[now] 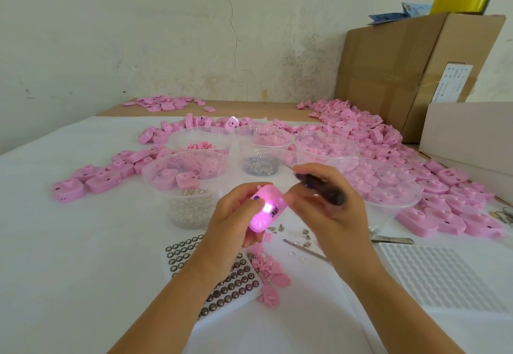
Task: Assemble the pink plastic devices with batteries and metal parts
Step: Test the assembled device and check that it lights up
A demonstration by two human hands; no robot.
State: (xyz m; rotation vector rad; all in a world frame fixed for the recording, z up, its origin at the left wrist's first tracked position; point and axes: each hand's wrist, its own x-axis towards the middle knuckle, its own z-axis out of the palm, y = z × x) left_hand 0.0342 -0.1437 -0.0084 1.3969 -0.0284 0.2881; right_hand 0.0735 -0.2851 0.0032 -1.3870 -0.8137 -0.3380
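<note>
Pinching the lit pink device [268, 210], left hand [231, 216] overlaps the battery sheet [233, 284]; right hand [337, 214] clasps a screwdriver [319, 188], clear bowls [180, 156] beyond.

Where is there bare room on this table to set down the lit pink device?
Widest: the white sheet on the left, between the battery sheet and the row of pink housings. Smaller: the near strip between the battery sheet and the embossed white tray. Crowded: the clear bowls mid-table and the pink pile at right.

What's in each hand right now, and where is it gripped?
Left hand grips the lit pink device by its left edge; right hand holds a dark screwdriver by its handle.
</note>
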